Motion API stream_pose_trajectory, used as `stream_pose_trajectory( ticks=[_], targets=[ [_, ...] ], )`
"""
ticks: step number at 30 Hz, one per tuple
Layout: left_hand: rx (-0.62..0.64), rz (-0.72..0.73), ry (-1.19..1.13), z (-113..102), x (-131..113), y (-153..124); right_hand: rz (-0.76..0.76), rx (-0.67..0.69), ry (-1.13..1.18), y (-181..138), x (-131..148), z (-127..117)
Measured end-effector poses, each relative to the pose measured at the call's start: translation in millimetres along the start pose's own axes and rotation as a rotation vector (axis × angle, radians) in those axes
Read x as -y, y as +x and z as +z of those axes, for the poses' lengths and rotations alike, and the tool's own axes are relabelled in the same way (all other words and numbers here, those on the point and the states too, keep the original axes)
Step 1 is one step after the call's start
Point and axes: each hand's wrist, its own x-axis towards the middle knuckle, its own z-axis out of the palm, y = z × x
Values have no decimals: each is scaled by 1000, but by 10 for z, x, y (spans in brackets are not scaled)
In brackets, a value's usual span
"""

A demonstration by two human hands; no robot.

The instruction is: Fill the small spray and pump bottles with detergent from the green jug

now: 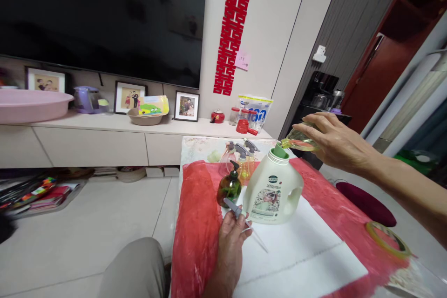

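My right hand [323,142] grips a small clear bottle [303,143], tipped nearly sideways. Its yellowish neck meets the green spout in the mouth of a large pale green detergent jug [266,191], which stands upright. Low in front of the jug, my left hand [232,237] is closed around a grey spray head [234,207] with a thin clear tube pointing down and right. Just left of the jug stands a dark green pump bottle [229,188]. Behind it are several clear spray bottles [246,167] with grey trigger heads.
White paper [300,251] and red plastic sheeting [197,223] cover the table. A roll of tape [387,240] lies at the right. Against the wall, a long cabinet [167,128] carries photo frames, red-lidded jars and a pink basin [35,104]. A maroon stool [365,205] stands right.
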Motion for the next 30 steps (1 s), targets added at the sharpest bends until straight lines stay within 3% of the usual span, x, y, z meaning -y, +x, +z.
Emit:
stream_pose_trajectory(
  ticks=[9,22,26,30],
  targets=[
    [4,0,-1,14,-5,-22,-96,8,-140,61,40,-40],
    [16,3,1,-7,12,-9,-131,14,-165,88,45,-48],
    [31,7,4,-18,18,1,-82,35,-136,51,91,-9],
    [37,8,-9,-41,32,12,79,43,-4,-69,158,87]
  ],
)
